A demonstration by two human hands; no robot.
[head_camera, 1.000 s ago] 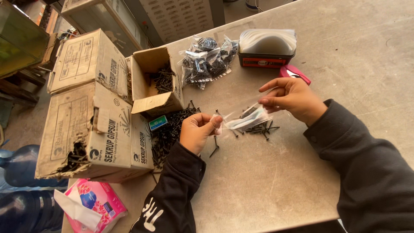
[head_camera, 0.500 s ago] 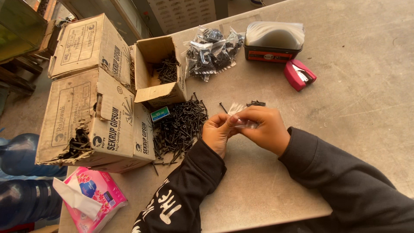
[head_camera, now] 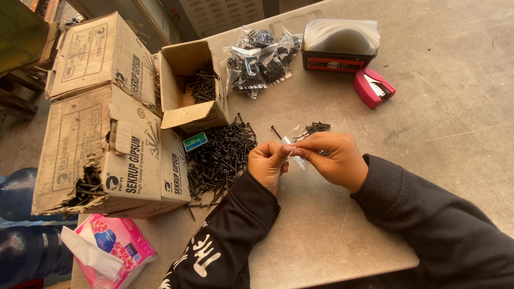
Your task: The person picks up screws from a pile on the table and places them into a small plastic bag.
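Observation:
My left hand (head_camera: 267, 163) and my right hand (head_camera: 332, 159) meet over the grey table (head_camera: 444, 139), both pinching a small clear plastic bag (head_camera: 294, 156) between thumbs and fingers. What the bag holds is hidden by my fingers. A loose heap of black screws (head_camera: 219, 158) lies just left of my left hand. A few more black screws (head_camera: 316, 128) lie just beyond my right hand.
Worn cardboard boxes (head_camera: 101, 139) stand at the left, one small open box (head_camera: 190, 88) holding screws. Filled clear bags of screws (head_camera: 257, 61) lie at the back, beside a black tub of plastic bags (head_camera: 340, 45) and a pink stapler (head_camera: 373, 87). A pink tissue pack (head_camera: 110, 249) sits bottom left.
My hands were apart, stretching the clear bag between them; they have come together at the table's middle and now pinch the bag closely.

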